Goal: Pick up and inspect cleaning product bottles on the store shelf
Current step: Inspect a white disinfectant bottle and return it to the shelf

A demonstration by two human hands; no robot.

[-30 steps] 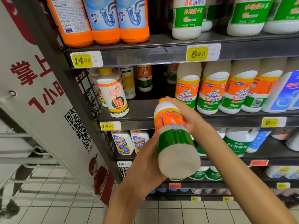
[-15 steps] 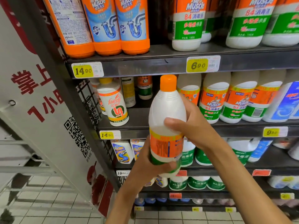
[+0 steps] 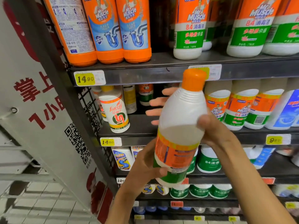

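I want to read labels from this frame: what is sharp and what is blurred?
Head view: the held bottle label is motion-smeared and both the left hand and right hand are soft; top-shelf labels and the 14.90 tag read clearly; edges bow from the wide lens.

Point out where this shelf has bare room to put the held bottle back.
Bare board on the middle shelf, between the Farcent bottle and the Mr Muscle row, behind the held bottle. Right of that, and the shelf above, is packed.

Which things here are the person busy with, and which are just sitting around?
Busy with:
- white bottle, orange cap, held nearly upright
- left hand at its base
- right hand around its middle

Just sitting there:
- orange drain cleaner bottles on the top shelf
- yellow price tag
- QR code sign
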